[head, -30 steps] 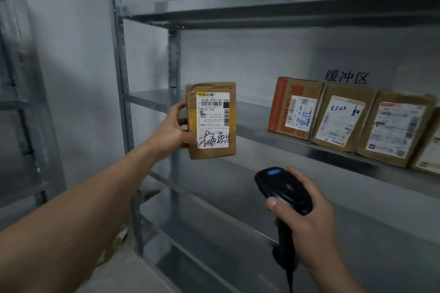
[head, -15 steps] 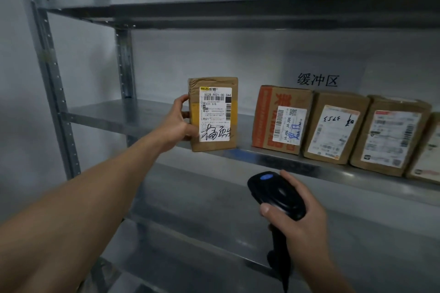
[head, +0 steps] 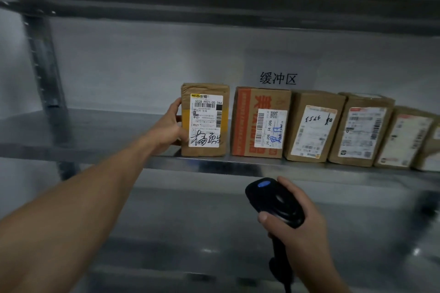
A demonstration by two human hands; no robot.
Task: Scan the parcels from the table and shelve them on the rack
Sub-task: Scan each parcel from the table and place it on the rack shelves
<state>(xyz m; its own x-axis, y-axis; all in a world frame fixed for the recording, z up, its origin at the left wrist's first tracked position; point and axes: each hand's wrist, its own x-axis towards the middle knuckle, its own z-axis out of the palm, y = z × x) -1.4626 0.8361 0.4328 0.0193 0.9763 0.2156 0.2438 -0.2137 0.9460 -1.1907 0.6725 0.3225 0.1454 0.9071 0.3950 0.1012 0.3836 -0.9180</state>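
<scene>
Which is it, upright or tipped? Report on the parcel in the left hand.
Upright. The parcel stands on end on the shelf, its edges vertical, the left hand gripping its left side.

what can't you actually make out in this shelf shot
Head view, rightmost parcel: cut off by the right edge.
Head view, left hand: fingers hidden behind the held parcel.
Head view, scanner handle end: hidden by the right hand and bottom edge.
Head view, far labels: small print blurred.
</scene>
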